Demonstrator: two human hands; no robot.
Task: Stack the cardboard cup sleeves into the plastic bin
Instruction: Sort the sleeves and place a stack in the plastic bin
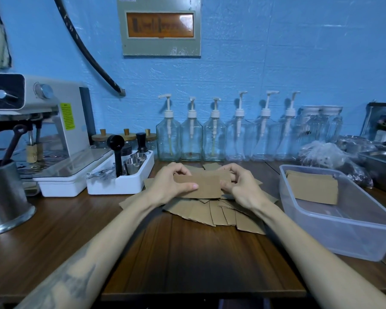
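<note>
Landmark: the loose pile of cup sleeves (210,212) at the middle of the wooden surface (187,259). Left of the pile stand a steel pitcher (5,197), an espresso machine (42,130) and a white tool tray (120,177). Directly above the pile, the left hand (169,186) and right hand (239,186) hold one flat cardboard sleeve (201,186) between them, fingers curled round its ends, thumbs on its face. Behind the pile stands a row of pump bottles (227,137). Right of the pile sits the plastic bin (343,230), holding a stack of sleeves (312,188) at its far end.
</note>
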